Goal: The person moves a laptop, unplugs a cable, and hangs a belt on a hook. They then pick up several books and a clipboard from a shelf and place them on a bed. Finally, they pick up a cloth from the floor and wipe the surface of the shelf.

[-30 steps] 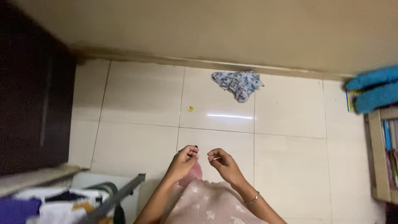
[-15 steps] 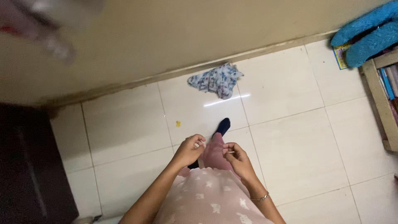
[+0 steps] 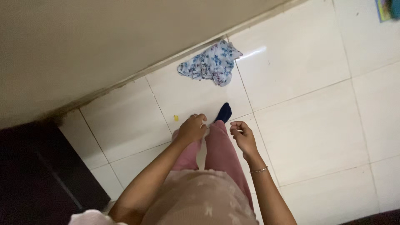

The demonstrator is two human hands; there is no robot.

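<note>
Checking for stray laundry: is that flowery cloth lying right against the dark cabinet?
No, the floral cloth lies by the wall, well apart from the dark cabinet.

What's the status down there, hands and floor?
Left hand curled, right hand loosely fisted, nothing clearly held. Crumpled blue-flowered white cloth on white floor tiles ahead. Small yellow scrap near the left hand.

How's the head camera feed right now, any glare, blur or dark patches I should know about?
Head view: dim, warm indoor light; a bright glare streak on the tile beside the floral cloth; the dark cabinet at lower left is nearly black, no detail; the frame is tilted, with tile lines running diagonally; the left hand and right hand are slightly soft, so anything they pinch cannot be made out.
</note>
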